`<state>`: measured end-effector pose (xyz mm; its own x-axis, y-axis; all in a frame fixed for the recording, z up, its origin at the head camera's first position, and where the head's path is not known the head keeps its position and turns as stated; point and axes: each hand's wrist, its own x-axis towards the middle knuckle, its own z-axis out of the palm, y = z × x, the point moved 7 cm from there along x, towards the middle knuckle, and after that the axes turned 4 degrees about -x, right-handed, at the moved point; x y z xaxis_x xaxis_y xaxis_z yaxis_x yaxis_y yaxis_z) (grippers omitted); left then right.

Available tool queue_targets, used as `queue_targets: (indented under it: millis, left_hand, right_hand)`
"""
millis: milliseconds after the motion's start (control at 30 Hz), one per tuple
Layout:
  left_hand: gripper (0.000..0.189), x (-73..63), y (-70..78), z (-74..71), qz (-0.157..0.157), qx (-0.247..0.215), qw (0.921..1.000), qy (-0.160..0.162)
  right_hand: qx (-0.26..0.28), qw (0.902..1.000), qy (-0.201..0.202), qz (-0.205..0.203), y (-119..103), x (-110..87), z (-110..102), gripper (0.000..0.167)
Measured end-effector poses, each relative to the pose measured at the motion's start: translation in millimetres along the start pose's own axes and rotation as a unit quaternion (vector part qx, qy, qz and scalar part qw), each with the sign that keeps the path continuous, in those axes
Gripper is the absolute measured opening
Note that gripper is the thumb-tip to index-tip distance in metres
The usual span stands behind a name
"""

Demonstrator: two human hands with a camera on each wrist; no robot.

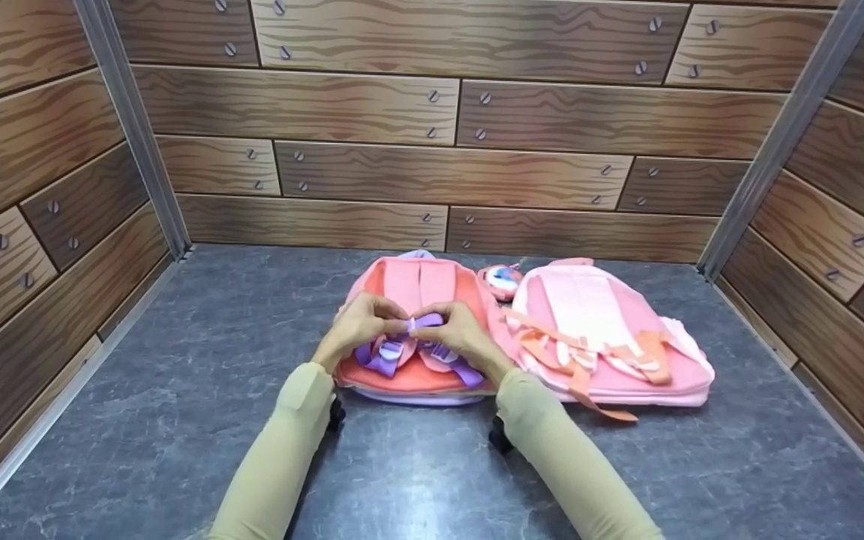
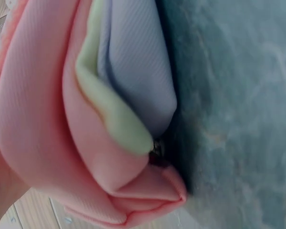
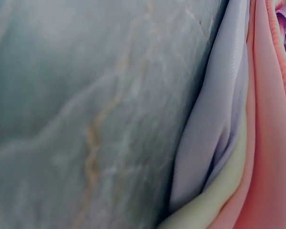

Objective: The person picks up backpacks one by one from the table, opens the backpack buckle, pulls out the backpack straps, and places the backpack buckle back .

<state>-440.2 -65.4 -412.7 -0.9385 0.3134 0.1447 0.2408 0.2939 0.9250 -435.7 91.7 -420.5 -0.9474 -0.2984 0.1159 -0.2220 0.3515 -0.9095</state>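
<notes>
Coral backpack borders wide tabletop along its left edge.

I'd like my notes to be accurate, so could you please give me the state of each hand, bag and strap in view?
Left hand: pinching the purple strap
Right hand: pinching the same strap
Purple strap: held between both hands
Coral bag: lying strap side up
Pink bag: lying strap side up
Orange straps: loose, one end past the bag's near edge
</notes>
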Motion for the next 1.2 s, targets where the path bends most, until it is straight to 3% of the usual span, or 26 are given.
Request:
queue_targets:
  millis: [233,500,800,1033,1200]
  left_hand:
    - [0.016,0.9,-3.9,3.5,-0.004,-0.016,0.9999,-0.001]
    - [0.013,-4.7,-10.8,2.3,-0.031,-0.014,0.9994,0.008]
    - [0.015,-1.5,-5.9,1.6,0.000,-0.033,0.9995,-0.002]
    - [0.012,-0.1,-3.8,0.3,-0.015,-0.020,0.9996,0.016]
    - [0.012,0.1,-3.4,-1.0,-0.009,-0.022,0.9997,0.004]
  right_hand:
    - [0.014,0.9999,-0.008,-0.002,5,-0.7,0,0.031]
    - [0.019,0.9995,-0.021,0.009,7,-4.7,3,0.033]
    - [0.024,0.9996,-0.008,0.011,8,-3.1,0,0.035]
    - [0.011,0.9999,-0.004,0.004,3,-0.2,-2,0.032]
    - [0.009,0.9999,-0.004,0.002,3,1.1,-2,0.031]
